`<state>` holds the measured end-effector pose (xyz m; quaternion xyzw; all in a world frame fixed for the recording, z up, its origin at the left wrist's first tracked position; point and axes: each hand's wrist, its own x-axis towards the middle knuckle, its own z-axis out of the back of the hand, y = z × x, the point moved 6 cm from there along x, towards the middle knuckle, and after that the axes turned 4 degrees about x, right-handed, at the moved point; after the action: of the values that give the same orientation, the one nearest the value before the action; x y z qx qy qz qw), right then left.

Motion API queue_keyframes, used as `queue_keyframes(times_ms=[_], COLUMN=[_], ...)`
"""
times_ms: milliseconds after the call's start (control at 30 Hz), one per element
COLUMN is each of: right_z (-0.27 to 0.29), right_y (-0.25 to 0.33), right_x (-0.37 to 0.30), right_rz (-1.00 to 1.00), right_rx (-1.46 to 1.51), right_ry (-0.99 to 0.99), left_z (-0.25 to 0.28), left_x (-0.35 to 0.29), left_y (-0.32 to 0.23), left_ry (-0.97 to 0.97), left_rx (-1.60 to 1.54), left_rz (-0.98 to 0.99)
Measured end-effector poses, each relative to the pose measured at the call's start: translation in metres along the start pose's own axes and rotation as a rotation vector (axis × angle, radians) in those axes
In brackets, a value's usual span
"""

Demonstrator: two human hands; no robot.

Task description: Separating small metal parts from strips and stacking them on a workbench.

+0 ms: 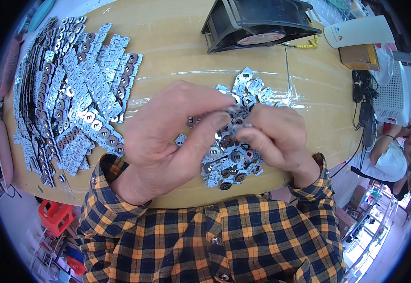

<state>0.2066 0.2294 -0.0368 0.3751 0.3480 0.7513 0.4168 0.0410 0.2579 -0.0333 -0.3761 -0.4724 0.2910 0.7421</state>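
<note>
My left hand (170,134) and my right hand (278,134) meet over a loose heap of small circuit boards (236,158). Both are closed, with thumbs and forefingers pinched near each other. Between the fingertips is a small circuit board piece (236,123), smeared by motion, so its exact outline cannot be made out. Each small board in the heap carries a round dark or silvery part. To the left lie many long strips of joined circuit boards (85,87), stacked and overlapping, with the same round parts along them.
A black box fan (262,26) stands at the back of the tan table (168,52). At the back right are a white cup (358,32), a cardboard box (360,57), a white perforated basket (391,96) and black cables (363,92). Another person (391,160) is at the far right.
</note>
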Motion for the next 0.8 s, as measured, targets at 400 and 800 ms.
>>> queue_keyframes(times_ms=[400,800], right_z=[0.0,0.003], right_y=[0.001,0.009], right_x=[-0.002,-0.004], right_rz=[0.039,0.123], right_rx=[0.107,-0.068], right_ry=[-0.037,-0.055], left_z=[-0.02,-0.027], left_x=[-0.017,-0.02], left_y=[0.009,0.02], left_ry=[0.162,0.196], left_rx=[-0.423,-0.687], left_rz=[0.448,0.693])
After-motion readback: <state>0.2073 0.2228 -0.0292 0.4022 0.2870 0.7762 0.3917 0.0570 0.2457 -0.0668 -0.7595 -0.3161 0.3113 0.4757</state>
